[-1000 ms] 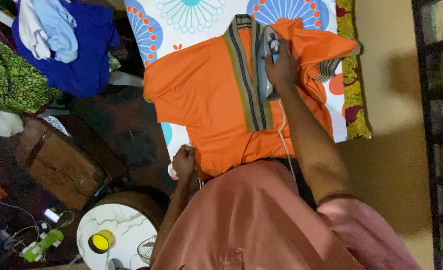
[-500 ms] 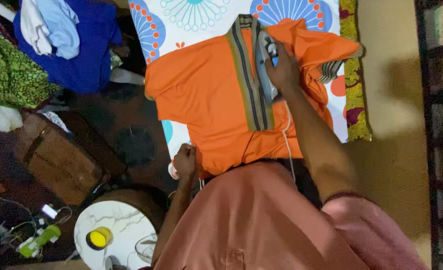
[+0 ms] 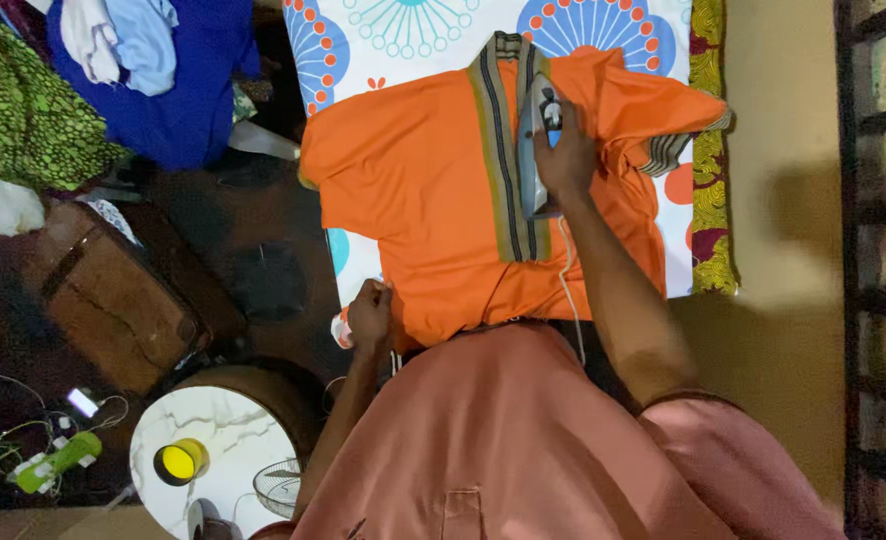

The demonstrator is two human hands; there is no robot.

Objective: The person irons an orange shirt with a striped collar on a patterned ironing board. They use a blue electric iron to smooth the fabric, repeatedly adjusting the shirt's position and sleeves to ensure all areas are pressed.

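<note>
An orange garment with a striped band down its middle lies spread flat on the surface, which is covered by a white cloth printed with blue and orange fan shapes. The person's right hand is wrapped around the handle of an iron, which sits on the garment just beside the striped band, its white cord trailing back along the forearm. The left hand is closed in a pinch on the near hem of the garment at the surface's edge. Off to the left, a heap of blue and green clothes lies on the dark floor, with a brown case nearer and a small round marble-topped table bearing a yellow cup.
</note>
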